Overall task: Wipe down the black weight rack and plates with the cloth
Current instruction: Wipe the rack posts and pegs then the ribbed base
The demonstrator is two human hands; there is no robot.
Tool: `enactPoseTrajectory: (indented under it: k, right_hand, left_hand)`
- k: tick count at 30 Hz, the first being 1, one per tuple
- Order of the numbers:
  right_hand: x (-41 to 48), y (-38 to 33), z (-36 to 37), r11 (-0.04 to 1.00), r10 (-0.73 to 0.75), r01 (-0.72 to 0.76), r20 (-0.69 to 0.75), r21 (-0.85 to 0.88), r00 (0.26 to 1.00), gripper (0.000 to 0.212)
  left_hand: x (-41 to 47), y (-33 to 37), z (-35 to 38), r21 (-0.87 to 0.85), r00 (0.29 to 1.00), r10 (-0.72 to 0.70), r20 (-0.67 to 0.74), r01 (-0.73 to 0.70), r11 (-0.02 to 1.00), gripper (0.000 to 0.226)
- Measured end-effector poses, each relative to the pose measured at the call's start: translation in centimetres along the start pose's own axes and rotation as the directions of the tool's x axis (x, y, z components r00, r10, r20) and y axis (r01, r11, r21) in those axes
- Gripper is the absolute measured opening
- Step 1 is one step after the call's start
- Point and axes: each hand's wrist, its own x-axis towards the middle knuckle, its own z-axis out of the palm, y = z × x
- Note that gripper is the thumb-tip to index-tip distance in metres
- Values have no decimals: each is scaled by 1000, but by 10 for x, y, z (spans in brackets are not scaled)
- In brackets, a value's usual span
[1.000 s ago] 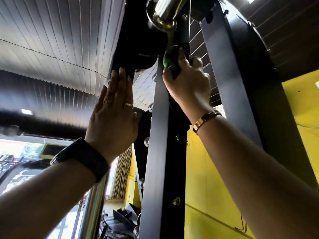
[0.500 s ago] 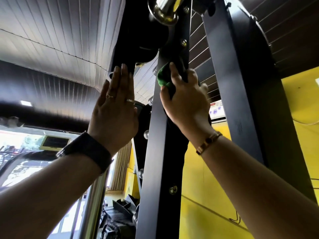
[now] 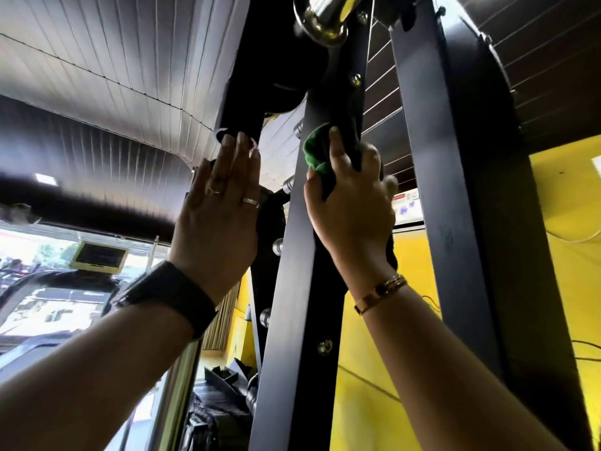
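Head view: I am looking steeply up along the black weight rack [image 3: 286, 320], with its central upright running from the bottom edge of the frame to the top. My right hand [image 3: 351, 209] is high on that upright. It grips the green cloth [image 3: 315, 151] against the metal, the thumb lying along the upright's front face and the fingers curled round its right edge. The cloth bunches out above and left of the thumb, on the left edge of the upright, just below a brass bolt [image 3: 355, 79]. A gold bracelet [image 3: 380, 294] sits on that wrist.

My left hand [image 3: 218, 216] is flat, with the fingers straight and close together, holding nothing. The palm presses on a black part of the rack just left of the central upright. The fingertips reach the open end of a black tube [image 3: 227, 131]. There are two rings [image 3: 251, 202] on the fingers and a black watch [image 3: 169, 294] on the wrist.

At the top end of the upright a chrome peg [image 3: 325, 17] sticks out, with a dark rounded mass [image 3: 286, 76] under it. I take that for a plate, but I cannot make out its outline. A second, wider black upright [image 3: 435, 190] stands to the right, apart from both hands. Behind the rack are a yellow wall [image 3: 569, 255] and a ribbed ceiling [image 3: 113, 60].
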Motion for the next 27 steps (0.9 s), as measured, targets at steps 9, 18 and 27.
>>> enactPoseTrajectory:
  k: [9, 18, 27]
  right_hand:
    - [-75, -1, -1, 999, -20, 20, 6, 35, 1000, 59]
    - [-64, 2, -4, 998, -38, 36, 31, 50, 999, 61]
    - [-35, -1, -3, 1000, -17, 17, 30, 8, 999, 65]
  left_hand:
    - [-25, 2, 3, 68, 1000, -18, 12, 17, 998, 59]
    - [-42, 10, -1, 111, 999, -27, 16, 25, 993, 58]
    - [-50, 9, 2, 109, 999, -19, 27, 16, 994, 60]
